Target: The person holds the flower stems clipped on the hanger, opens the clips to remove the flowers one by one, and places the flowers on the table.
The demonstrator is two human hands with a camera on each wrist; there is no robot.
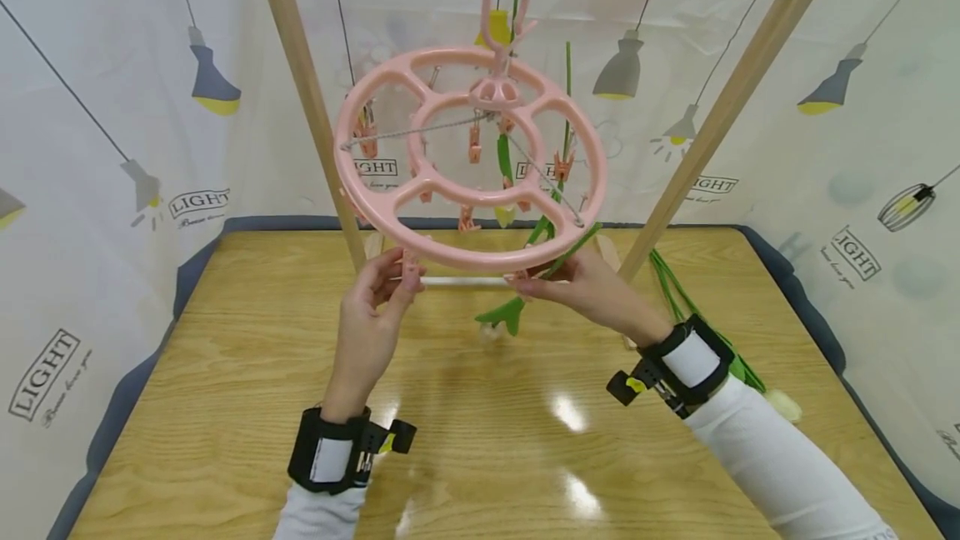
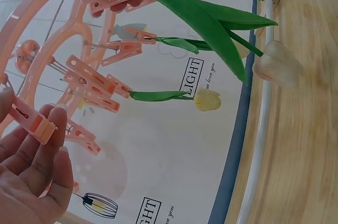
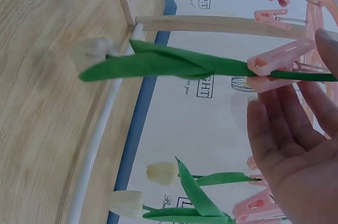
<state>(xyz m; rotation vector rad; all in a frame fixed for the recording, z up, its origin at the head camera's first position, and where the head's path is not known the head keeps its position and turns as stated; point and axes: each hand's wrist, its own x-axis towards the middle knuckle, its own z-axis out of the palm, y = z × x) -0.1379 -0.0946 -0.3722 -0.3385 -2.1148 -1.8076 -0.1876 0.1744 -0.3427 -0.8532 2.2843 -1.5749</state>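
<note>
A round pink clip hanger [image 1: 480, 258] hangs by its hook from a white bar. At its front left, my left hand [image 1: 367, 327] holds a pink clothespin [image 2: 33, 122] between thumb and fingers; no flower is in that clothespin. My right hand [image 1: 588, 290], at the hanger's front right, pinches another pink clothespin [image 3: 282, 60]. Between this clothespin's jaws runs the green stem of a white artificial tulip [image 3: 153, 64], its bloom pointing down. Farther back on the hanger, a yellow tulip [image 2: 207, 100] and another white tulip [image 3: 127, 204] hang head down from clothespins.
The wooden stand's left post [image 1: 311, 90] and right post [image 1: 712, 132] flank the hanger, with a low white rod [image 1: 461, 281] between them. More tulips [image 1: 782, 405] lie on the wooden table [image 1: 225, 407] at the right. A lamp-print backdrop [image 1: 82, 215] surrounds the table.
</note>
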